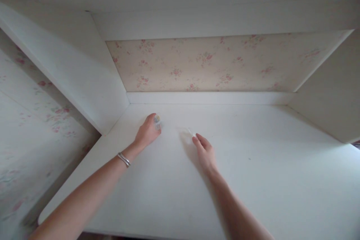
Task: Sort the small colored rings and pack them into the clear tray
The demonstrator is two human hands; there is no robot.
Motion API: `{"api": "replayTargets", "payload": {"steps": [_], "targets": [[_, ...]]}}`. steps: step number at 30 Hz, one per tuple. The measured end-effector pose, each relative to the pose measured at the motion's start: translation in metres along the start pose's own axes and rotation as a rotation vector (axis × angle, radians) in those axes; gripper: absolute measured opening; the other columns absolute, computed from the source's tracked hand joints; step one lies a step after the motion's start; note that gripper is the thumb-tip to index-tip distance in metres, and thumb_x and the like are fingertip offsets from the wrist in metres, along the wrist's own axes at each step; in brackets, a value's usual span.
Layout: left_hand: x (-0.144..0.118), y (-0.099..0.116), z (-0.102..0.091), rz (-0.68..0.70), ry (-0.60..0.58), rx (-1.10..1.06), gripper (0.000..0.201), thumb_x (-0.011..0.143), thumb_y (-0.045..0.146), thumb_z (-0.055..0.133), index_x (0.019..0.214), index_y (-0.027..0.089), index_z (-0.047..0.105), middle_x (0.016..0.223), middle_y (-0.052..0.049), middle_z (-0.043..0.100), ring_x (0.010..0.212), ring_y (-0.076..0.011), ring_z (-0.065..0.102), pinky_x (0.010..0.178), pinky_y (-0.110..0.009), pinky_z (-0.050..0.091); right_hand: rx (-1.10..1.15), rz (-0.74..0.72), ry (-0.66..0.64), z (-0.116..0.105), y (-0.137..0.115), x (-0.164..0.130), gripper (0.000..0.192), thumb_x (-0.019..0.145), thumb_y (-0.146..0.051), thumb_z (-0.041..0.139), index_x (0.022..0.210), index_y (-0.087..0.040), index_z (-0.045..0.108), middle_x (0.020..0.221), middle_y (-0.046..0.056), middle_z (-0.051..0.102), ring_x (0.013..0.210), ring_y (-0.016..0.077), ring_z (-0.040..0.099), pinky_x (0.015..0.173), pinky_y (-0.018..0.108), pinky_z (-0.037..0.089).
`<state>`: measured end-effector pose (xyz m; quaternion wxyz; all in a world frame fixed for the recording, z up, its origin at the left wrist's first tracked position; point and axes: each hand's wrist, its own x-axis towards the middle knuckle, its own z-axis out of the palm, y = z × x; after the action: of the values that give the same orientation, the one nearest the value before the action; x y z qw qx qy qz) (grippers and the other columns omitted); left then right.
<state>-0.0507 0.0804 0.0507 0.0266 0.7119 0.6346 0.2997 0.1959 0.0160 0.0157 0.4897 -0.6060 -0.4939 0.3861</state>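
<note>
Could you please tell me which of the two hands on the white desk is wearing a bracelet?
The left hand, nearer the desk's left side panel, has a silver bracelet on its wrist and holds a small object. The right hand's wrist is bare.

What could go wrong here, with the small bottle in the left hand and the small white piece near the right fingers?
1. The left hand grips only part of the small bottle; it might slip and roll on the white desk.
2. The thin white piece nearly matches the desk, so the right hand could brush it away or lose sight of it.
</note>
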Motion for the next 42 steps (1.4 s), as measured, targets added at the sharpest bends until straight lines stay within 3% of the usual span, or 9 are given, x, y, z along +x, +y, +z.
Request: {"api": "replayTargets", "payload": {"steps": [7,16,19,22,25,28,31,34,42], "targets": [[0.023,-0.016,-0.013,0.146,-0.120,0.280,0.067,0.074,0.007,0.047,0.137,0.020,0.029,0.144,-0.011,0.033,0.114,-0.0280,0.051,0.088,-0.039,0.048,-0.010,-0.016,0.001,-0.001,0.000,0.001,0.057,0.077,-0.057,0.052,0.115,-0.015,0.063,0.112,0.013,0.064,0.100,0.0252,0.061,0.086,0.036,0.047],[0.032,-0.022,-0.024,0.390,-0.194,0.331,0.059,0.076,-0.006,0.032,0.127,0.020,0.046,0.141,-0.008,0.040,0.126,-0.0229,0.041,0.104,-0.042,0.033,-0.041,-0.020,-0.012,-0.001,0.000,0.001,0.060,0.076,-0.060,0.052,0.115,-0.015,0.062,0.109,0.012,0.065,0.097,0.0240,0.062,0.086,0.036,0.047],[0.031,-0.021,-0.029,0.382,-0.182,0.334,0.060,0.076,-0.006,0.032,0.127,0.021,0.046,0.142,-0.007,0.039,0.127,-0.0240,0.040,0.105,-0.044,0.032,-0.036,-0.035,-0.008,0.000,0.001,0.001,0.060,0.075,-0.061,0.052,0.113,-0.016,0.063,0.108,0.012,0.066,0.096,0.0245,0.063,0.086,0.036,0.048],[0.027,-0.017,-0.030,0.267,-0.113,0.292,0.064,0.075,-0.004,0.038,0.134,0.021,0.037,0.146,-0.008,0.031,0.123,-0.0262,0.044,0.101,-0.044,0.039,-0.026,-0.039,0.002,0.000,0.002,0.002,0.061,0.074,-0.061,0.053,0.113,-0.016,0.063,0.106,0.012,0.066,0.094,0.0254,0.064,0.084,0.038,0.048],[0.019,-0.007,-0.024,0.126,-0.056,0.124,0.066,0.074,0.005,0.051,0.135,0.021,0.034,0.147,-0.010,0.027,0.115,-0.0249,0.051,0.094,-0.040,0.047,-0.009,-0.033,0.000,0.000,0.003,0.001,0.061,0.075,-0.060,0.054,0.116,-0.015,0.061,0.109,0.013,0.065,0.094,0.0253,0.063,0.084,0.038,0.048],[0.003,0.009,-0.011,0.013,-0.013,-0.247,0.067,0.069,0.009,0.061,0.131,0.022,0.038,0.139,-0.011,0.037,0.106,-0.0201,0.057,0.087,-0.034,0.052,0.034,-0.037,0.000,0.001,0.003,0.000,0.060,0.077,-0.057,0.053,0.120,-0.016,0.058,0.113,0.014,0.063,0.095,0.0246,0.063,0.084,0.037,0.049],[-0.021,0.032,0.006,-0.148,-0.096,-0.694,0.076,0.068,0.014,0.067,0.134,0.025,0.031,0.131,-0.012,0.046,0.091,-0.0174,0.064,0.077,-0.033,0.055,0.074,-0.099,0.027,0.004,0.003,-0.003,0.057,0.079,-0.054,0.053,0.123,-0.017,0.055,0.118,0.014,0.060,0.098,0.0236,0.062,0.086,0.036,0.049],[-0.048,0.057,0.021,-0.284,-0.157,-0.978,0.080,0.066,0.019,0.072,0.134,0.029,0.031,0.133,-0.012,0.045,0.090,-0.0172,0.065,0.077,-0.031,0.055,0.050,-0.178,0.037,0.007,0.002,-0.006,0.054,0.081,-0.051,0.053,0.125,-0.019,0.053,0.125,0.012,0.055,0.103,0.0225,0.059,0.089,0.036,0.048],[-0.081,0.096,0.040,-0.358,-0.276,-1.252,0.075,0.070,0.021,0.069,0.132,0.030,0.028,0.138,-0.014,0.040,0.083,-0.0167,0.067,0.072,-0.029,0.055,-0.155,-0.352,0.006,0.013,0.000,-0.017,0.049,0.083,-0.044,0.052,0.127,-0.022,0.050,0.132,0.009,0.048,0.119,0.0236,0.046,0.101,0.038,0.039]]}}
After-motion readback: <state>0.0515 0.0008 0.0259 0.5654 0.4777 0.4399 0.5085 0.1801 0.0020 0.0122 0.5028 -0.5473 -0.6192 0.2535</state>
